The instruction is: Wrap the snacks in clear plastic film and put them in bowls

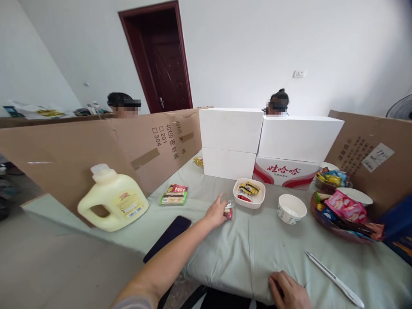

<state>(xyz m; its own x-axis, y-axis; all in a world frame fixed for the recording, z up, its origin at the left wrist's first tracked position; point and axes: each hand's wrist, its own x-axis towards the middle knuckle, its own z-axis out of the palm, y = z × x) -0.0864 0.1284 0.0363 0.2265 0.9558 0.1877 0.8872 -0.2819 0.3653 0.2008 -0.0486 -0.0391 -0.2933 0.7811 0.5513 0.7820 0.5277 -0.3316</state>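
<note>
The left hand (215, 213) reaches far over the table (244, 253), and its fingers are closed on a small red packet (228, 211), which sits at the fingertips just above the cloth; one finger sticks up apart from the others. Just beyond the fingertips, a little to the right, stands a square white dish (249, 194) with a few snack packets in it, yellow, black and red ones. Further right of the fingers is a round white bowl (291, 208); I see nothing inside it. Well to the right, a dark tray (341, 227) is piled with many colourful snack packets, and a white plate (357, 195) rests at its far edge. To the left of the fingers lie flat snack packs (174, 195) in green and red, and far to the left stands a yellow jug (113, 200) with a white cap. A black phone (167, 237) lies beside the left forearm. Behind the dish white boxes (230, 129) are stacked. The right hand (289, 292) rests at the near edge of the table with its fingers curled on the cloth, holding nothing that I can see. Just to the right of it lie metal tongs (334, 280).
</note>
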